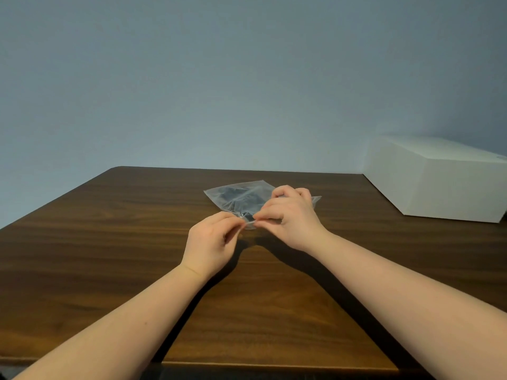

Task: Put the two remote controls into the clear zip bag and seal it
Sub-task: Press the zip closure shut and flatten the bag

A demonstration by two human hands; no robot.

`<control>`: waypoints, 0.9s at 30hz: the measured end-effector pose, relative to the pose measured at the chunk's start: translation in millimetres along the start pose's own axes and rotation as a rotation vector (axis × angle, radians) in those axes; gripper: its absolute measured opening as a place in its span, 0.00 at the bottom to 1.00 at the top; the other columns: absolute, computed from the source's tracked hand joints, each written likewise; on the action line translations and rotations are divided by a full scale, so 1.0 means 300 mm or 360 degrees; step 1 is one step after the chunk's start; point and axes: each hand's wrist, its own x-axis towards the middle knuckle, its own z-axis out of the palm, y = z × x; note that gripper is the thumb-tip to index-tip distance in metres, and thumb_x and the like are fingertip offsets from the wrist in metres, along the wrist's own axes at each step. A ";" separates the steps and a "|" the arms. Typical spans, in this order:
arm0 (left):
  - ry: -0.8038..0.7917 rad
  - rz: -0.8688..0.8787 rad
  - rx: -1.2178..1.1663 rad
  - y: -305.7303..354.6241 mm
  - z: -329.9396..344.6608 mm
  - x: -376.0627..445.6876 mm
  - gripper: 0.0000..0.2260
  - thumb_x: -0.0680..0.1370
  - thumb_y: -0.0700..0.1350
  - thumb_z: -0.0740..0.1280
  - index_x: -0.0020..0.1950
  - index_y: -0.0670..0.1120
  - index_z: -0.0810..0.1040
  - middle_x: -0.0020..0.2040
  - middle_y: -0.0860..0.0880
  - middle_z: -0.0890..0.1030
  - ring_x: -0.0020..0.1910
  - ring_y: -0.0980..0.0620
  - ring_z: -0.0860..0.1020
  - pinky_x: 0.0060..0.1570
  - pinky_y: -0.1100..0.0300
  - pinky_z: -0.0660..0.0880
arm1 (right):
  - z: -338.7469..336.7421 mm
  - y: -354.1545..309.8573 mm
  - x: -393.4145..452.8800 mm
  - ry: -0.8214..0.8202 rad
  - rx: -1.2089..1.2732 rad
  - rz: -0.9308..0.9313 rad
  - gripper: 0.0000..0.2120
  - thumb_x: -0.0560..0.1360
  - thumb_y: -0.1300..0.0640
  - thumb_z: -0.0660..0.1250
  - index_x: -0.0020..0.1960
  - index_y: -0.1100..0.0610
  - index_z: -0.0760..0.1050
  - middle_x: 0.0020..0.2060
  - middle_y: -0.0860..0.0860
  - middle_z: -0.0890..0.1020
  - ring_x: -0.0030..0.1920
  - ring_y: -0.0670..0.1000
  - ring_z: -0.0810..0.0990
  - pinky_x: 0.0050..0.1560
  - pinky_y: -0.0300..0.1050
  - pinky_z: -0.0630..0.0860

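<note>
A clear zip bag (236,196) lies on the dark wooden table (109,229), a little beyond the table's middle. Dark shapes, the remote controls (233,194), show through its plastic; I cannot separate them into two. My left hand (212,242) pinches the bag's near edge between thumb and fingertips. My right hand (290,215) pinches the same edge right beside it and covers the bag's right part. The fingertips of both hands nearly meet at the strip.
A white box (444,182) stands at the table's far right, against the blue-grey wall. The table's near edge runs just below my forearms.
</note>
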 end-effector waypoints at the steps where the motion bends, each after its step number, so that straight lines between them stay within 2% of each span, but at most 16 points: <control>1: 0.0002 0.0001 0.0003 0.000 -0.001 0.000 0.07 0.69 0.37 0.74 0.46 0.44 0.83 0.42 0.48 0.85 0.41 0.48 0.82 0.43 0.58 0.78 | 0.002 -0.004 0.003 0.0001 0.0006 -0.0029 0.11 0.75 0.47 0.67 0.54 0.48 0.83 0.52 0.42 0.83 0.61 0.48 0.67 0.59 0.49 0.56; 5: 0.0022 0.0043 0.0004 -0.001 -0.004 -0.001 0.05 0.70 0.39 0.72 0.44 0.45 0.84 0.40 0.48 0.85 0.40 0.48 0.82 0.42 0.58 0.79 | 0.018 -0.011 0.015 -0.0026 -0.0030 -0.0127 0.10 0.74 0.46 0.66 0.53 0.46 0.83 0.49 0.42 0.84 0.58 0.47 0.67 0.53 0.44 0.54; 12: 0.0003 0.0085 0.0030 -0.006 -0.003 -0.005 0.05 0.69 0.39 0.70 0.43 0.45 0.83 0.39 0.48 0.85 0.39 0.49 0.82 0.41 0.59 0.79 | 0.024 -0.016 0.014 0.0008 -0.0052 -0.0253 0.10 0.75 0.48 0.67 0.52 0.48 0.83 0.46 0.43 0.85 0.56 0.48 0.70 0.51 0.44 0.53; 17: -0.0009 0.0066 0.0020 -0.006 -0.004 -0.004 0.07 0.67 0.35 0.74 0.42 0.44 0.83 0.38 0.47 0.85 0.38 0.48 0.82 0.41 0.57 0.79 | 0.037 -0.016 0.015 0.0030 -0.0064 -0.0277 0.08 0.75 0.51 0.68 0.51 0.49 0.84 0.45 0.44 0.85 0.55 0.50 0.71 0.52 0.45 0.55; 23: -0.0013 0.0099 0.0025 0.003 -0.015 -0.002 0.05 0.68 0.37 0.68 0.40 0.44 0.82 0.37 0.48 0.84 0.37 0.48 0.81 0.39 0.59 0.79 | 0.055 -0.019 0.012 0.0007 0.0000 -0.0190 0.06 0.75 0.53 0.69 0.48 0.50 0.84 0.44 0.45 0.84 0.56 0.49 0.71 0.52 0.46 0.58; 27: -0.0066 0.0136 0.0014 0.008 -0.023 -0.008 0.06 0.67 0.33 0.72 0.41 0.43 0.82 0.37 0.46 0.84 0.37 0.47 0.82 0.40 0.58 0.79 | 0.041 -0.015 0.018 -0.0137 0.0229 0.0056 0.07 0.74 0.49 0.69 0.49 0.48 0.84 0.51 0.46 0.81 0.55 0.45 0.66 0.58 0.47 0.62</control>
